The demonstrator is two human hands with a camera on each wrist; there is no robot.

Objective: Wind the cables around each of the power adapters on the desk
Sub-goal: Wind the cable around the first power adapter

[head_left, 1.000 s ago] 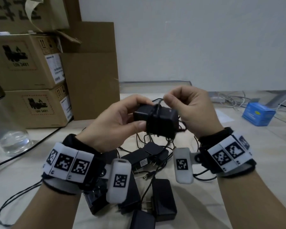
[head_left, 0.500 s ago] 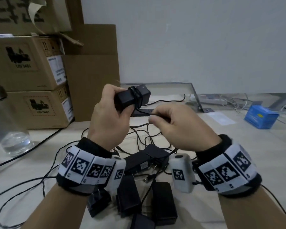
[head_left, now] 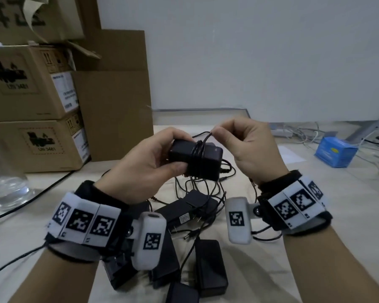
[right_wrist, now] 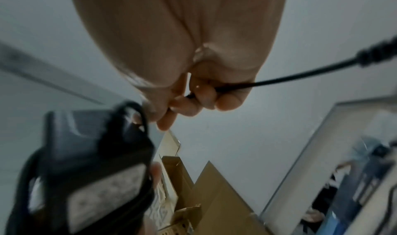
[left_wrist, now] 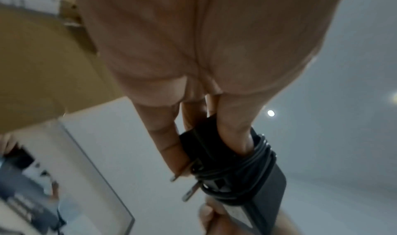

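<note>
Left grip (head_left: 140, 169) clasps power adapter (head_left: 208, 156) | right grip (head_left: 247, 147) pinches its cable (head_left: 208, 136) | cardboard boxes (head_left: 31, 84): contents hidden

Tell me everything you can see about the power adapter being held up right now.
The held power adapter is a matte black, plastic-looking rectangular block, lying roughly level above the desk. Several turns of thin black cable circle its middle. The left hand grips its left end, thumb underneath, fingers over the top. The right hand pinches the free cable just above the coil. The left wrist view shows metal plug prongs jutting from one face; the right wrist view shows a pale label.
</note>
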